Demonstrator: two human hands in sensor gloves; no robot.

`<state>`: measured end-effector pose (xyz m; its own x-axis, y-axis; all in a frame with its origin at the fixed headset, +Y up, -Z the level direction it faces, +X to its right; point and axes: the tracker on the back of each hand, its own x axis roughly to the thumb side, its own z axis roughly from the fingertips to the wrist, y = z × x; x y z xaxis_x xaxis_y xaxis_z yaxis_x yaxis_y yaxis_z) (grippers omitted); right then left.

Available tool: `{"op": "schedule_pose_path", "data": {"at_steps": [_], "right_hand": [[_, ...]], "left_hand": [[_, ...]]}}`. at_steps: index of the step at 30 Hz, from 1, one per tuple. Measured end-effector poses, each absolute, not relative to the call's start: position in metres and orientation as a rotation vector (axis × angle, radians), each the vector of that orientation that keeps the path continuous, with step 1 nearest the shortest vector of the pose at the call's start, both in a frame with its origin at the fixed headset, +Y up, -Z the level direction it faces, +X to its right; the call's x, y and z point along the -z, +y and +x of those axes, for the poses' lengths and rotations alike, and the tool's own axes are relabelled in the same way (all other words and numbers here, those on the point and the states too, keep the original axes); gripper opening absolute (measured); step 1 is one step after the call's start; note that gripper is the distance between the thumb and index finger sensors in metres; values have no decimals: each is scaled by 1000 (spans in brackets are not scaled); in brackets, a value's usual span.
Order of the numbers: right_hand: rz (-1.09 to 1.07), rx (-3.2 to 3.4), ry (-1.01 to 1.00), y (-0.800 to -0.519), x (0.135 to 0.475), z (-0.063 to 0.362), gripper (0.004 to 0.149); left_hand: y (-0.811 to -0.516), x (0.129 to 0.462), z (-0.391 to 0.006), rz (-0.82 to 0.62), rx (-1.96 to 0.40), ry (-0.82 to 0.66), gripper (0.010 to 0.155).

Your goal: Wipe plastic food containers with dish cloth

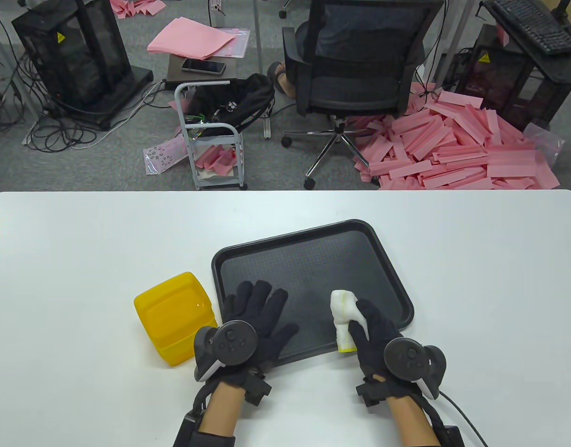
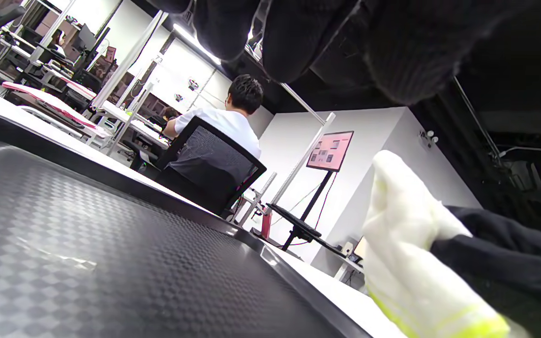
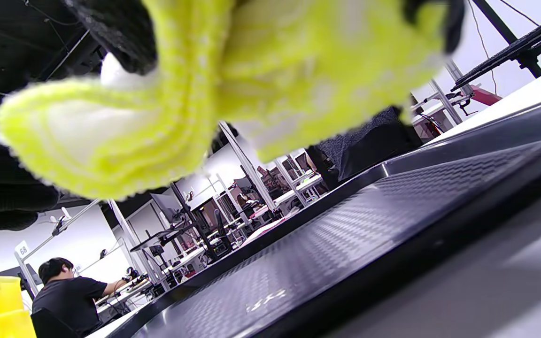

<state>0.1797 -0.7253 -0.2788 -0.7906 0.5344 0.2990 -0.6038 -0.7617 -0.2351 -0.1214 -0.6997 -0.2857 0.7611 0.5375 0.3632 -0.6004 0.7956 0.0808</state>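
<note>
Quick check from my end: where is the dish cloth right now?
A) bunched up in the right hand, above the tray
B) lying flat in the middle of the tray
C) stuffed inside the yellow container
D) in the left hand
A: the white and yellow dish cloth is bunched in the right hand over the black tray; the left hand lies spread with nothing in it, and the yellow container sits beside the tray.

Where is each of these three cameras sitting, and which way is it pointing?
Table view: high over the table, looking down; both gloved hands show: left hand, right hand.
Left wrist view: low over the black tray, facing across it; fingertips hang in.
Right wrist view: low, just off the tray's edge; the dish cloth fills the top.
All three share tray and cloth.
</note>
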Motion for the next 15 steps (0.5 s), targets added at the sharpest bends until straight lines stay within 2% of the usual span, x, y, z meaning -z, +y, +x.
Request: {"op": "schedule_pose_path", "data": {"at_steps": [7,15], "right_hand": [[255,-2645,-407,-722,282,197,57],[-90,-2893,-299,-715,298,285,57]], "left_hand": [[-700,285,-126,202,-642,-335,74],[-699,285,-126,203,-664,-338,73]]}}
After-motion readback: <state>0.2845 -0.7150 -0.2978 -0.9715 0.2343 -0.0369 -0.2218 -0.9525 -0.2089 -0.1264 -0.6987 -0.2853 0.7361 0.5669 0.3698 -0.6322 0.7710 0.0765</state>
